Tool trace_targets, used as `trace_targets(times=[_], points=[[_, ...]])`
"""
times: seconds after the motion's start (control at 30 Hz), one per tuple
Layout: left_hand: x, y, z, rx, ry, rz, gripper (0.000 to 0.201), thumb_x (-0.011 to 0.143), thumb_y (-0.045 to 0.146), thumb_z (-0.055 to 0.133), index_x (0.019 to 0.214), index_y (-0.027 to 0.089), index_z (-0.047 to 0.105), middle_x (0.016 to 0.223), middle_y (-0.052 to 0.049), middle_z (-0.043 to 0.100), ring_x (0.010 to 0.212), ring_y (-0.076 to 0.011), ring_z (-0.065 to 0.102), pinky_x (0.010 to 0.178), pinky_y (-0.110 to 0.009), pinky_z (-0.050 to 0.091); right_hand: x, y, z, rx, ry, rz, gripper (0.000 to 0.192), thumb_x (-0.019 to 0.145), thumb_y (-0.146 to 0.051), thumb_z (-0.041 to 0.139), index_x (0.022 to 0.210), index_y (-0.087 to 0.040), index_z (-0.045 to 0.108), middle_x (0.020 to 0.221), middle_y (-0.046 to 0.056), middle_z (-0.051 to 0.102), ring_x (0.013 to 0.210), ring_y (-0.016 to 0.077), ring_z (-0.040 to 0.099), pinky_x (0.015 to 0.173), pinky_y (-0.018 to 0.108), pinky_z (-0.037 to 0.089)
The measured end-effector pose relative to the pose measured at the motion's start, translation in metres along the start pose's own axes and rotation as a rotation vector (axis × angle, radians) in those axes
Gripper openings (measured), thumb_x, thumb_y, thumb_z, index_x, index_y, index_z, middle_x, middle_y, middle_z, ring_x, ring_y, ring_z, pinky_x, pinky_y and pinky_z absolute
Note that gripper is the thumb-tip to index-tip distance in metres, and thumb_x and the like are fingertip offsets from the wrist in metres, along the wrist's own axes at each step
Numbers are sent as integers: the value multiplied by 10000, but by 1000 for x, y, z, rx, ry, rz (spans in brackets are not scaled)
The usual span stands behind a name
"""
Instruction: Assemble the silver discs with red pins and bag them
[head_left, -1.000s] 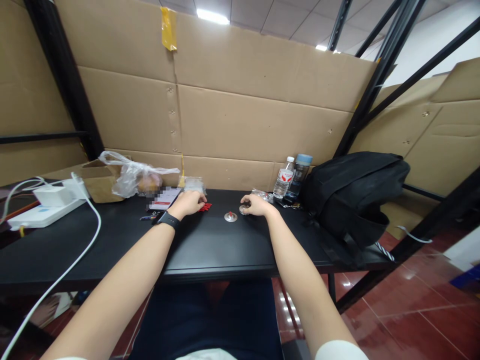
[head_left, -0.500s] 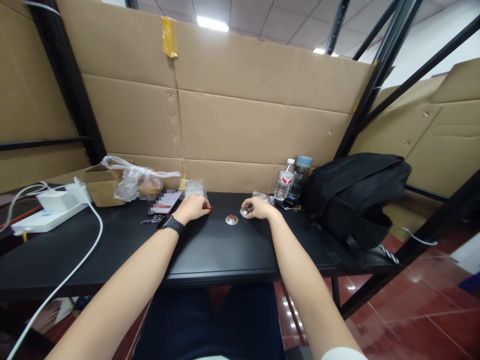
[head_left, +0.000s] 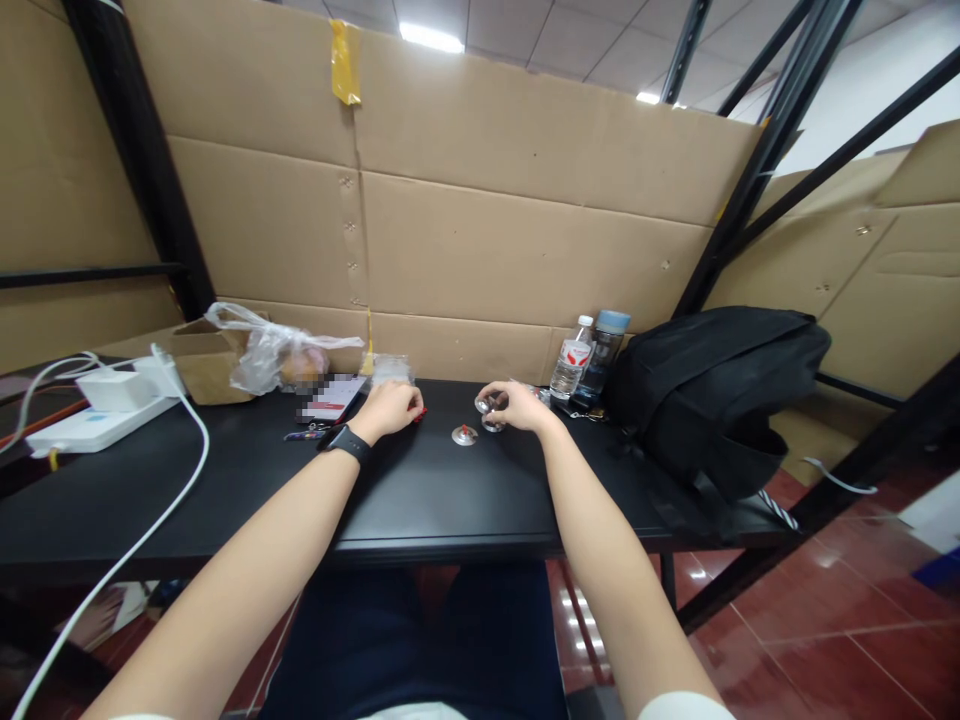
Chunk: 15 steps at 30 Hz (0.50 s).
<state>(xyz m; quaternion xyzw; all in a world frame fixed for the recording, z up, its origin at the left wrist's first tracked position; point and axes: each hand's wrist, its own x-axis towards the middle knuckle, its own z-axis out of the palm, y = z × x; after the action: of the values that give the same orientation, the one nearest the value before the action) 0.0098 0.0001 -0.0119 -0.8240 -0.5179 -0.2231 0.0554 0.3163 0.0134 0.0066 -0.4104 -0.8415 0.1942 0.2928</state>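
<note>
My left hand (head_left: pixel 391 408), with a black watch on its wrist, rests on the table with its fingers curled and closed. A small red piece (head_left: pixel 421 414) shows at its fingertips; its kind is too small to make out. In my right hand (head_left: pixel 519 408) a shiny round metal disc (head_left: pixel 482 404) is pinched between thumb and fingers, tilted and raised off the table. Just below it another shiny round metal piece (head_left: pixel 492 426) lies on the table. Between the hands sits a flat silver disc (head_left: pixel 464 436) with a red centre.
A clear plastic packet (head_left: pixel 390 370) lies behind my left hand, near a phone-like item (head_left: pixel 334 398). A water bottle (head_left: pixel 572 360), a blue-capped bottle (head_left: pixel 606 350) and a black backpack (head_left: pixel 712 390) stand right. A plastic bag (head_left: pixel 262 355) and a white power strip (head_left: pixel 105 425) are left.
My right hand has lifted one shiny disc up off the table, so a second one shows beneath it. My left hand has stayed nearly in place.
</note>
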Motion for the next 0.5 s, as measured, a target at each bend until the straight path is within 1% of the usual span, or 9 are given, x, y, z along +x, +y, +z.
trace_targets(times=[0.13,0.2,0.27,0.37,0.5], points=[[1,8,-3,-117,52,-33,130,868,292,588,839,252,708,868,-32,761,864,-238,675,822,-338,438,3,-6,5,81,59,-43,441,649,-126,780,1078,-216,724,1033,23,738,855,172,661,799,303,529],[1,14,-5,-189,90,-16,145,884,327,593,889,245,712,905,-36,769,880,-232,683,828,-331,447,4,-10,10,157,80,-54,459,663,-144,778,1110,-211,701,1123,49,723,877,173,669,829,325,542],[2,21,-6,-271,138,16,159,885,351,615,928,238,719,942,-41,775,906,-229,691,833,-324,462,6,-16,15,258,98,-42,485,672,-185,792,1142,-208,672,1191,79,696,874,175,684,824,337,557],[2,31,-9,-377,201,28,192,884,372,644,991,236,728,967,-46,784,920,-231,702,834,-328,484,7,-26,24,415,120,-33,534,661,-235,820,1161,-215,633,1243,101,660,858,174,704,817,345,576],[2,42,-11,-432,234,49,216,929,384,596,938,233,750,979,-49,784,918,-231,701,845,-338,489,8,-38,36,574,131,-65,539,648,-281,844,1128,-232,603,1251,86,636,873,172,718,836,345,590]])
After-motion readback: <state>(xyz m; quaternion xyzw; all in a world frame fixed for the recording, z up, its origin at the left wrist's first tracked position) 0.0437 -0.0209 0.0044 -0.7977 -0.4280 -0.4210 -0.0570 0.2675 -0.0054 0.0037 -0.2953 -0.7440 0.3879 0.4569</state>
